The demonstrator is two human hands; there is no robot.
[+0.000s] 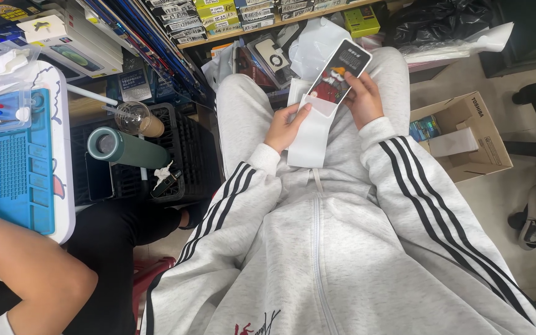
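Observation:
My left hand (285, 126) grips a long white sleeve-like packet (311, 138) that rests on my lap. My right hand (363, 99) holds a phone case (341, 69) with a black border and a red cartoon picture, its lower end inside the packet's open mouth. Both arms wear a light grey jacket with black stripes.
Another person's bare arm (26, 267) and dark trousers are at the lower left. A white table with a blue work mat (17, 167) and tools stands left. A black crate (184, 155) holds a green flask (128, 147). An open cardboard box (463, 139) sits right. Shelves of small boxes (218, 15) lie ahead.

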